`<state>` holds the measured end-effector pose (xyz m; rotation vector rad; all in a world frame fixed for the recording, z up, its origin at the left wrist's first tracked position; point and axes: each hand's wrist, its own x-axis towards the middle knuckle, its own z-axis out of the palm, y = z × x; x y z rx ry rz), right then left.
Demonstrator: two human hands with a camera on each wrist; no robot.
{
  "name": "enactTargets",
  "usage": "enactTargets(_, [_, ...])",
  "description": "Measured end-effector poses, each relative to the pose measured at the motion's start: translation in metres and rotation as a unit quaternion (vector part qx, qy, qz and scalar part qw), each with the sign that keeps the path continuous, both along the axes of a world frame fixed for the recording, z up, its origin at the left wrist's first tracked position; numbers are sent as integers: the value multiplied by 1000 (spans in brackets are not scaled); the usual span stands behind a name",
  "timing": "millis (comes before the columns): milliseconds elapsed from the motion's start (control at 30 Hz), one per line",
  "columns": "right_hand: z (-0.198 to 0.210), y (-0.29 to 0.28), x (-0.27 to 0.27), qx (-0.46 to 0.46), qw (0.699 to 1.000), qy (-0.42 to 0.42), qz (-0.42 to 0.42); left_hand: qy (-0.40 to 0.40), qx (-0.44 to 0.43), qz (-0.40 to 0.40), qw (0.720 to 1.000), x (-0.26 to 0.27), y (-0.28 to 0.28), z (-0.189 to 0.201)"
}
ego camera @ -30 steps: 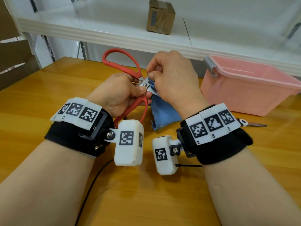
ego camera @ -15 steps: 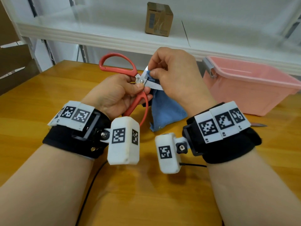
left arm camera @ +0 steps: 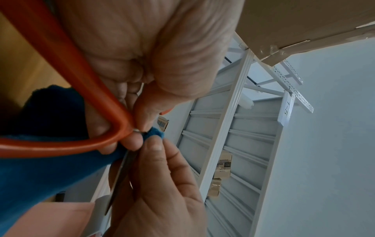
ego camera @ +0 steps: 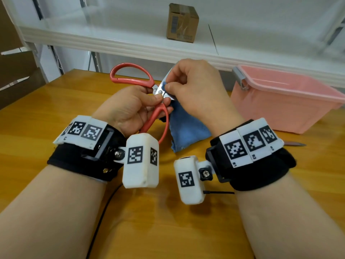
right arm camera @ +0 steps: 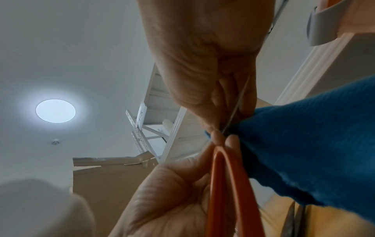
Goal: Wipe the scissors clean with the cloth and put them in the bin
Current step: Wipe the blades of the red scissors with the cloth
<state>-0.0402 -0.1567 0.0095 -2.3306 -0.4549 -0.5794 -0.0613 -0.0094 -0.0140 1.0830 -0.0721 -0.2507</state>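
Hands pinch scissors [ego camera: 134, 79] and cloth [ego camera: 184, 128] above the table [ego camera: 37, 113], left of the bin [ego camera: 280, 107].

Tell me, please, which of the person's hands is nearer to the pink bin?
Right. The right hand, pinching the blue cloth on the scissors, is just left of the pink bin; the left hand grips the handles farther left.

Head view looks forward and down from above the table [ego camera: 56, 113], taking in both wrists. Left wrist view looks up from close beneath the scissors [left arm camera: 85, 99]. Right wrist view looks up from close beneath the same scissors [right arm camera: 227, 184]. All three share the scissors and cloth [ego camera: 184, 128].
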Motion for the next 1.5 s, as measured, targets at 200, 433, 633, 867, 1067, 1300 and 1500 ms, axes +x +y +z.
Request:
enactTargets(200, [0, 0, -4, -16, 999, 28, 15, -23, 38, -3, 999, 1, -1, -4])
enactTargets(433, [-3, -1, -3, -26, 999, 13, -25, -37, 89, 3, 995, 0, -4, -6])
enactTargets(633, [0, -4, -2, -12, 999, 9, -43, -40, 88, 13, 995, 0, -9, -8])
enactTargets(867, [-3, -4, -2, -7, 999, 22, -48, -39, 98, 8, 994, 2, -7, -10])
enactTargets(1067, [0, -5, -3, 7, 999, 45, -23, -37, 77, 9, 996, 2, -6, -9])
enactTargets(1300, [-2, -5, -1, 14, 998, 39, -52, -38, 86, -12, 995, 0, -5, -7])
enactTargets(1500, [3, -5, -4, -34, 998, 42, -38, -30, 85, -13, 996, -1, -6, -7])
